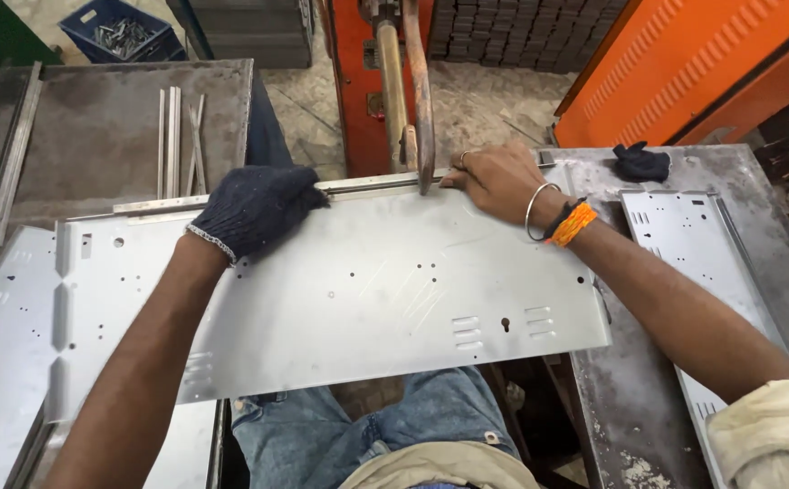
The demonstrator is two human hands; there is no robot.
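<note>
Viewpoint: a head camera looks down at a seated person's two arms, with blue jeans at the bottom edge.
Main object: a large flat grey sheet-metal panel (367,290) with small punched holes, louvre slots and a keyhole lies across the person's lap, spanning the gap between two worktables.
Strip: a narrow grey metal strip (358,185) lies along the panel's far edge, touching it.
Left hand (254,210): it wears a dark blue knitted glove and presses palm down on the panel's far edge, fingers spread flat over the strip. It is not closed around anything.
Right hand (500,181): bare, with a ring, a silver bangle and an orange thread band at the wrist. It rests flat on the far edge, fingertips on the strip; the grip is a flat press, not a clasp.
Machine: the curved copper-coloured arm (423,100) of an orange spot welder comes down between the two hands, its tip meeting the strip.
Left table: a worn grey steel table (95,118) carries loose metal strips (177,136).
Right table: a second grey table (684,163) holds a spare dark glove (640,163) and another punched panel (684,226).
Background: a blue crate (123,32) of small metal parts stands on the floor.
</note>
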